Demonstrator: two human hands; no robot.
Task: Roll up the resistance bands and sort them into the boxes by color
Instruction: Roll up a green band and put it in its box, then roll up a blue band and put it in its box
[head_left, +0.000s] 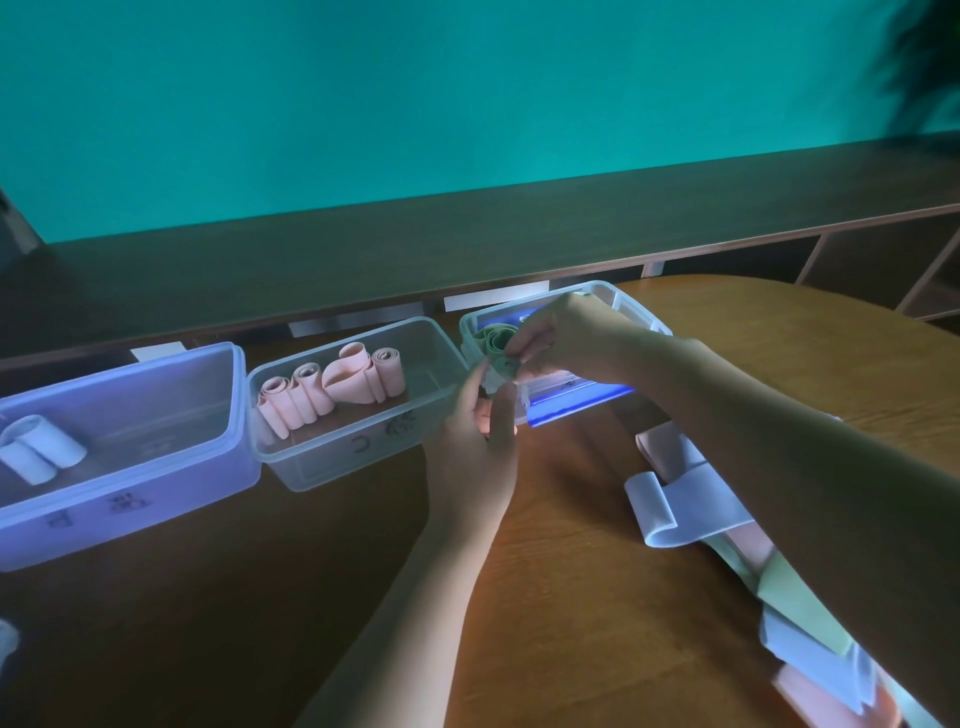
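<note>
Green band (503, 370) pinched between both hands (475, 447), over right box (641, 317) edge.

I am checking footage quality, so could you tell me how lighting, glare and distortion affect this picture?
Head view: dim, with a teal-blue cast; bright blue glare on the right box; wide-angle bending curves the shelf edge; the green band pinched between left hand and right hand looks soft.

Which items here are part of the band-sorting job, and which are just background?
Job:
- left box, blue rolls
- middle box, pink rolls
- right box, green rolls
- green band, held by both hands: left, right
- unrolled bands

Background:
- table
- shelf
- teal wall
</note>
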